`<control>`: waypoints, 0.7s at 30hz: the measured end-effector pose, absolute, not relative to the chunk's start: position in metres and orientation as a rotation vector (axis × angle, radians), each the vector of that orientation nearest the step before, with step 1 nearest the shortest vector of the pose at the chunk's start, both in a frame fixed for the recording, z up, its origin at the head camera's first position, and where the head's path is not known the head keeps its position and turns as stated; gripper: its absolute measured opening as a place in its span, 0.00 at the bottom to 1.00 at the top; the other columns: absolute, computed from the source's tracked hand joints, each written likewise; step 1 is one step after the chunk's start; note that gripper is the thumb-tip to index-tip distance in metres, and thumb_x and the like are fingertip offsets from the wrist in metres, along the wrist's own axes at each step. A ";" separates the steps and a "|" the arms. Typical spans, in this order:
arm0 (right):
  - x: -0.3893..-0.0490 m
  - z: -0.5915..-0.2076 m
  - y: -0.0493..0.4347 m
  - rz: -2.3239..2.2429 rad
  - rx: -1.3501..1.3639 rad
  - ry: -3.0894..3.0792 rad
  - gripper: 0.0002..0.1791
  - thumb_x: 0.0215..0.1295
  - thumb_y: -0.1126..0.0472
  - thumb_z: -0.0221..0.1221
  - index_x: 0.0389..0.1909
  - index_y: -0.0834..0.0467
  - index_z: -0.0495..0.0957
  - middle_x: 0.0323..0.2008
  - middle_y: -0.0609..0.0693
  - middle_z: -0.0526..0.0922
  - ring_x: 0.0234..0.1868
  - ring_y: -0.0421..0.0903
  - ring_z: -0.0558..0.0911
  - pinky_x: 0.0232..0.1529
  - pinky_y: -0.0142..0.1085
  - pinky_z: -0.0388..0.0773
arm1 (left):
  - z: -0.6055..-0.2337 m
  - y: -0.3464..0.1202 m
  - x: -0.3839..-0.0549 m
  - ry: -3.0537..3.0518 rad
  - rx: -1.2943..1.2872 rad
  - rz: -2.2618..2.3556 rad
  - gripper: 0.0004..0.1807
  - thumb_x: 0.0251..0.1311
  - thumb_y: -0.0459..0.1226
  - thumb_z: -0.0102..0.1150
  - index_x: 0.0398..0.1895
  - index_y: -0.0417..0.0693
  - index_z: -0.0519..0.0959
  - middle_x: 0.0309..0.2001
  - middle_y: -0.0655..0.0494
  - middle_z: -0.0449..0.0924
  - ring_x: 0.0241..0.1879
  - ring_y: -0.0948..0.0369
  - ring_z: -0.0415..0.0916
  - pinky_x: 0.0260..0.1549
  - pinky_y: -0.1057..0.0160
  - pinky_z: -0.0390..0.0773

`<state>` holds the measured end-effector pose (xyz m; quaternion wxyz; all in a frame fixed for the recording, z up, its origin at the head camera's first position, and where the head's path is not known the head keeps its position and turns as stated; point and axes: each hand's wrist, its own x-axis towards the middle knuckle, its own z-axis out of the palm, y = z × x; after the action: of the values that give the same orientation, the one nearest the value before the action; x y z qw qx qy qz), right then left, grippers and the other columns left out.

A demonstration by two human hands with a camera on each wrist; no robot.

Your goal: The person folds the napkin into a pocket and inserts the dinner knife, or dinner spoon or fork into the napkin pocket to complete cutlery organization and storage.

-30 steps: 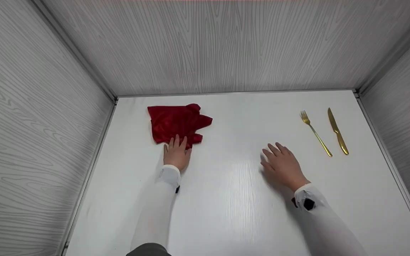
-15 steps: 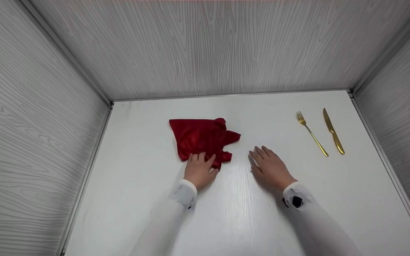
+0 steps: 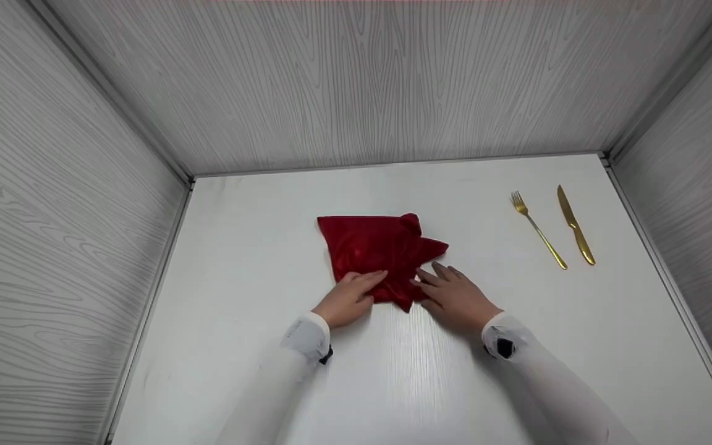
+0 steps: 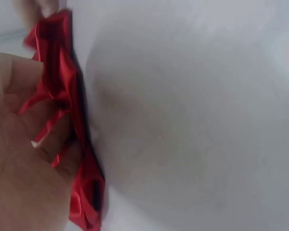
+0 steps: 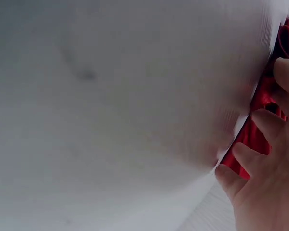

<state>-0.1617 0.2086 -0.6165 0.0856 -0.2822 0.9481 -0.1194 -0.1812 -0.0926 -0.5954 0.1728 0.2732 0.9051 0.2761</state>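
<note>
A crumpled red satin cloth [image 3: 371, 244] lies mid-table with its folded edge toward me. On its near left part rests my left hand [image 3: 347, 301], fingers extended over the fabric. My right hand [image 3: 455, 303] touches the near right corner, fingers spread and slightly bent. Folds of the cloth [image 4: 77, 96] show between the fingers of the left hand [image 4: 24, 159] in the left wrist view. In the right wrist view the cloth [image 5: 253, 137] sits beyond the fingers of the right hand [image 5: 269, 178]. Some fingertips are hidden by folds.
A gold fork [image 3: 538, 228] and a gold knife [image 3: 574, 224] lie side by side at the right of the white table [image 3: 257, 259]. Grey wood-grain panels [image 3: 356, 93] enclose the table at the back and both sides.
The cloth has slid right and toward me with my left hand on it. My right hand has moved left and now touches the cloth. Fork and knife stay in place.
</note>
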 end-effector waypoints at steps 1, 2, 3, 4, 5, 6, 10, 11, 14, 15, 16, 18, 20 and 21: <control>-0.161 -0.616 0.209 -0.354 -0.838 2.815 0.30 0.82 0.45 0.52 0.81 0.46 0.65 0.82 0.50 0.63 0.83 0.62 0.56 0.81 0.58 0.56 | -0.595 -0.097 -0.185 2.584 0.764 0.808 0.34 0.76 0.37 0.47 0.84 0.59 0.59 0.83 0.59 0.59 0.78 0.52 0.59 0.77 0.49 0.64; -0.161 -0.614 0.209 -0.353 -0.839 2.809 0.30 0.82 0.45 0.53 0.80 0.47 0.67 0.81 0.50 0.64 0.83 0.62 0.57 0.81 0.59 0.56 | -0.595 -0.100 -0.189 2.615 0.761 0.803 0.35 0.76 0.37 0.48 0.85 0.59 0.58 0.83 0.58 0.58 0.78 0.51 0.58 0.77 0.48 0.63; -0.161 -0.613 0.209 -0.345 -0.840 2.806 0.30 0.82 0.45 0.53 0.80 0.48 0.68 0.81 0.50 0.65 0.83 0.62 0.58 0.81 0.59 0.56 | -0.594 -0.104 -0.192 2.651 0.754 0.781 0.36 0.75 0.37 0.49 0.85 0.58 0.57 0.84 0.57 0.56 0.80 0.50 0.56 0.78 0.47 0.61; -0.161 -0.612 0.210 -0.335 -0.850 2.811 0.30 0.81 0.45 0.54 0.79 0.49 0.69 0.80 0.51 0.66 0.82 0.62 0.60 0.81 0.59 0.57 | -0.594 -0.106 -0.196 2.687 0.742 0.754 0.38 0.74 0.37 0.50 0.86 0.57 0.56 0.85 0.56 0.54 0.81 0.49 0.53 0.79 0.46 0.58; -0.162 -0.611 0.211 -0.321 -0.866 2.821 0.29 0.81 0.46 0.54 0.77 0.50 0.71 0.79 0.51 0.68 0.81 0.62 0.62 0.80 0.58 0.59 | -0.593 -0.109 -0.200 2.714 0.726 0.725 0.39 0.73 0.37 0.51 0.86 0.57 0.55 0.85 0.55 0.52 0.82 0.48 0.51 0.80 0.45 0.55; -0.163 -0.610 0.211 -0.313 -0.883 2.832 0.28 0.80 0.47 0.55 0.76 0.51 0.73 0.78 0.52 0.70 0.80 0.62 0.64 0.80 0.58 0.60 | -0.593 -0.111 -0.204 2.736 0.705 0.679 0.40 0.73 0.37 0.51 0.87 0.57 0.53 0.86 0.54 0.50 0.84 0.47 0.47 0.82 0.44 0.52; -0.165 -0.608 0.216 -0.257 -0.978 2.889 0.23 0.75 0.55 0.60 0.67 0.55 0.81 0.71 0.55 0.79 0.75 0.62 0.72 0.75 0.58 0.68 | -0.594 -0.116 -0.213 2.756 0.628 0.510 0.41 0.75 0.40 0.52 0.87 0.57 0.49 0.86 0.51 0.46 0.86 0.47 0.40 0.83 0.45 0.45; -0.166 -0.608 0.219 -0.243 -0.989 2.898 0.22 0.74 0.57 0.61 0.66 0.56 0.82 0.70 0.55 0.80 0.74 0.62 0.73 0.74 0.58 0.70 | -0.596 -0.117 -0.214 2.757 0.620 0.464 0.40 0.76 0.41 0.52 0.87 0.56 0.50 0.86 0.50 0.48 0.85 0.46 0.42 0.83 0.45 0.46; -0.166 -0.607 0.228 -0.202 -0.998 2.917 0.21 0.72 0.62 0.62 0.64 0.57 0.83 0.68 0.55 0.82 0.72 0.62 0.76 0.71 0.58 0.73 | -0.601 -0.120 -0.213 2.786 0.627 0.352 0.37 0.78 0.45 0.53 0.86 0.55 0.54 0.83 0.45 0.58 0.82 0.44 0.52 0.81 0.43 0.55; -0.166 -0.606 0.231 -0.191 -0.990 2.920 0.21 0.72 0.63 0.63 0.64 0.57 0.84 0.68 0.55 0.82 0.71 0.62 0.76 0.71 0.58 0.73 | -0.603 -0.120 -0.212 2.803 0.636 0.312 0.36 0.79 0.46 0.53 0.86 0.56 0.56 0.81 0.45 0.62 0.81 0.44 0.56 0.79 0.43 0.58; -0.166 -0.606 0.235 -0.186 -0.979 2.924 0.21 0.72 0.64 0.63 0.64 0.57 0.84 0.68 0.54 0.82 0.71 0.62 0.76 0.71 0.58 0.73 | -0.604 -0.120 -0.211 2.823 0.645 0.277 0.36 0.78 0.46 0.54 0.85 0.56 0.57 0.78 0.44 0.66 0.78 0.43 0.60 0.78 0.43 0.61; -0.166 -0.605 0.242 -0.167 -0.959 2.941 0.20 0.72 0.65 0.63 0.64 0.57 0.84 0.67 0.54 0.82 0.71 0.62 0.76 0.71 0.58 0.73 | -0.606 -0.120 -0.208 2.870 0.671 0.214 0.36 0.77 0.46 0.57 0.84 0.58 0.60 0.71 0.43 0.72 0.73 0.43 0.67 0.74 0.42 0.66; -0.166 -0.603 0.248 -0.157 -0.938 2.956 0.20 0.72 0.67 0.62 0.64 0.57 0.84 0.67 0.54 0.82 0.70 0.63 0.77 0.71 0.57 0.74 | -0.606 -0.119 -0.206 2.911 0.697 0.168 0.35 0.75 0.45 0.60 0.83 0.60 0.64 0.64 0.43 0.76 0.67 0.44 0.72 0.71 0.42 0.69; -0.167 -0.602 0.252 -0.150 -0.931 2.962 0.21 0.72 0.68 0.62 0.64 0.57 0.84 0.67 0.54 0.82 0.70 0.63 0.77 0.70 0.58 0.74 | -0.605 -0.118 -0.205 2.930 0.710 0.155 0.34 0.74 0.43 0.62 0.81 0.59 0.67 0.61 0.44 0.76 0.64 0.44 0.73 0.70 0.43 0.70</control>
<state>-0.1667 0.2516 -0.6024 0.0165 -0.2994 0.9528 -0.0483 -0.2048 -0.1182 -0.6053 0.0615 0.2347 0.9688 0.0511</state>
